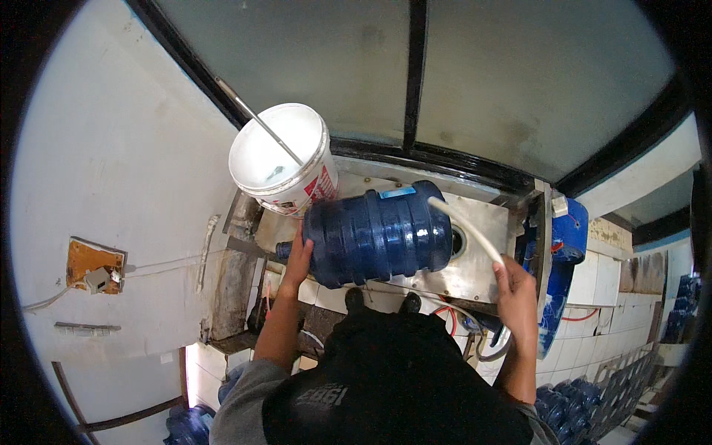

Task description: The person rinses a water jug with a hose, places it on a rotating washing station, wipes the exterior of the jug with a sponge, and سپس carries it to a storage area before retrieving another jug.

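A large blue water jug [378, 236] lies on its side over a metal counter [486, 222], its neck pointing left. My left hand [299, 256] grips the jug at its shoulder, close to the neck; part of the fingers is hidden behind it. In my right hand [513, 285], to the right of the jug, is a pale hose [471, 231], pinched between thumb and fingers. The hose's free end curves up and left to the edge of the jug's base. Whether it touches the jug, I cannot tell.
Behind the jug on the left stands a white bucket [285, 159] with a metal rod [259, 122] leaning in it. A round dark opening [457, 241] shows in the counter. Frosted panes rise behind. A blue barrel [569, 230] is at right; several jugs [567, 408] stand lower right.
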Motion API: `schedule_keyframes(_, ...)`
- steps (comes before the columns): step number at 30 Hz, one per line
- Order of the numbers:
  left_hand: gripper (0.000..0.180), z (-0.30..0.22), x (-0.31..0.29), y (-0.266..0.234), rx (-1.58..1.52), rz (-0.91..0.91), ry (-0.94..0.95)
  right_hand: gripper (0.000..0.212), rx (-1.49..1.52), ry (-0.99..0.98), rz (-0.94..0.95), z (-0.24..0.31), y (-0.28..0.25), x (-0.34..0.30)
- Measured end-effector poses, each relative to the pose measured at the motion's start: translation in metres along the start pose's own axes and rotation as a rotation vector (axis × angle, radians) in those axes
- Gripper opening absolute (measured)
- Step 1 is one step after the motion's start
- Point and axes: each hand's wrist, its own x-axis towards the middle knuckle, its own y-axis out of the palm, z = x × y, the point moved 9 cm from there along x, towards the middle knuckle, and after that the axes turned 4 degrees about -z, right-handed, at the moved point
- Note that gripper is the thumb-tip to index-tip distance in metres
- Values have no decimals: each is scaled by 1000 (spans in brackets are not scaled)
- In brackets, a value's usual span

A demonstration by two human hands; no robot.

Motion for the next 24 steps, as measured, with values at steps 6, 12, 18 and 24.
schedule_keyframes(6, 122, 42, -4, -12, 227, 603, -64, 29, 46, -56, 295, 68, 87, -22)
schedule_keyframes(12, 98, 91, -23, 8, 346, 1151, -482, 30, 0, -165, 435, 110, 133, -46)
schedule_keyframes(18, 88, 89, -2, 0, 513, 674, -254, 30, 55, -8, 297, 85, 116, -44)
schedule_keyframes(24, 64, 70, -12, -1, 730, 193, -21, 37, -7, 77, -23, 32, 67, -26)
